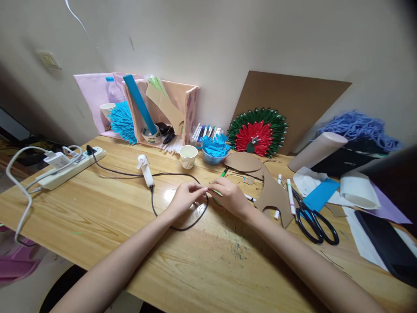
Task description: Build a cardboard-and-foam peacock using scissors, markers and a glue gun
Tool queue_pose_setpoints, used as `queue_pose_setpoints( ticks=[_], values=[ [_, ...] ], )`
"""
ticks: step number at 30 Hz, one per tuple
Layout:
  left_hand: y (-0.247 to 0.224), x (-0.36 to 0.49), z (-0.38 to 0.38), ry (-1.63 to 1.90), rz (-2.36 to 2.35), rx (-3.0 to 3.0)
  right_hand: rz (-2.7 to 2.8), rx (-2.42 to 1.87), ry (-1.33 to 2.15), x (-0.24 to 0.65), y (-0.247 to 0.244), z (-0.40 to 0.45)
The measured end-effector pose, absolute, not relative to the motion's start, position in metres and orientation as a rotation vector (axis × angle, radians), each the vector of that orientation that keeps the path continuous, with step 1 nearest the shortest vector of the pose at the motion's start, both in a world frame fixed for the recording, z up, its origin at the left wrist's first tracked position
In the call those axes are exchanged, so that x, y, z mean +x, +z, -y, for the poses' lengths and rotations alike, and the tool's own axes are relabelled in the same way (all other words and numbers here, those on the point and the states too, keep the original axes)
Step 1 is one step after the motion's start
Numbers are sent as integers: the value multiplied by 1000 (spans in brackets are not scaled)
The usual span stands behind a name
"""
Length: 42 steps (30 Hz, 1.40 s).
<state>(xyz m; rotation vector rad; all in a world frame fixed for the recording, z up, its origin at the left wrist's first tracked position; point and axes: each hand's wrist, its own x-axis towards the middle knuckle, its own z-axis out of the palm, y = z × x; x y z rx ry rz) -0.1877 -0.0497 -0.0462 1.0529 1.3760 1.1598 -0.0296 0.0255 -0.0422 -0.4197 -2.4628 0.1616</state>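
Observation:
My left hand (186, 199) and my right hand (230, 196) meet above the middle of the wooden table (182, 269). Both are closed, with thumbs and fingertips pinched together; what lies between them is too small or hidden to name. A bit of something green (217, 199) shows under the right fingers, and I cannot tell whether it is held. Around the left hand loops the black cord (182, 228) of a white glue gun (145, 171). Just beyond the hands stand a paper cup (188, 156) and a bowl of blue strips (215, 150).
Cardboard cut-outs (276, 195), markers (291, 196), black-handled scissors (314, 224) and a phone (387, 243) lie to the right. A power strip (71, 167) is at left. Behind stand a pink organizer (192, 108), a red-and-green feathered piece (257, 132) and a cardboard sheet (293, 100).

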Motion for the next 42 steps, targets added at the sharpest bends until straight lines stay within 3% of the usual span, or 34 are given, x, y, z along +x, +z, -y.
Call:
queue_pose_setpoints(
  ticks=[7, 14, 22, 36, 42],
  values=[
    [-45, -182, 54, 1143, -1382, 1101, 2513, -402, -11, -21, -47, -16],
    [-45, -190, 39, 1156, -1816, 1542, 2413, -875, 396, 3, -46, -14],
    [-49, -187, 9, 702, -2370, 1975, 2363, -1118, 559, 1, -59, -4],
    [-39, -207, 41, 971, -2171, 1953, 2289, -1199, 632, 1, -54, -7],
    [-30, -200, 67, 1039, -2001, 1715, 2275, -1162, 454, 19, -41, -2]
  ],
)
